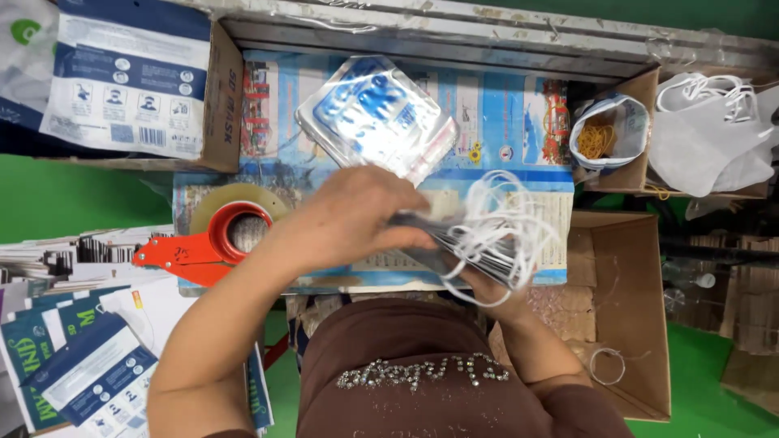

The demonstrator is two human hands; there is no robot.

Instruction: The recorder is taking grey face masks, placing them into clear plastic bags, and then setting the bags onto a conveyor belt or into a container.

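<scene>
White elastic ear loops spill from a stack of face masks [479,239], held edge-on above the work surface between both hands. Left hand [357,215]: fingers curled over the near end of the stack, gripping it from above. Right hand [495,296]: beneath the stack, mostly hidden by masks and loops; it supports the stack from below, but how its fingers lie cannot be told. Work surface: a table covered with a blue printed sheet [503,122]. On it, beyond the hands, lies a clear plastic pouch with blue print [377,118]. Left of the hands, an orange tape dispenser [203,247] carrying a roll of clear tape. Far left, a cardboard carton [223,97] holding a large blue-and-white packet; lower left, a pile of flat blue-and-white packets [81,373]. Right side: a small bag of yellow rubber bands [604,138], loose white masks [714,134] in a box, and an open cardboard box [633,324] below them.
</scene>
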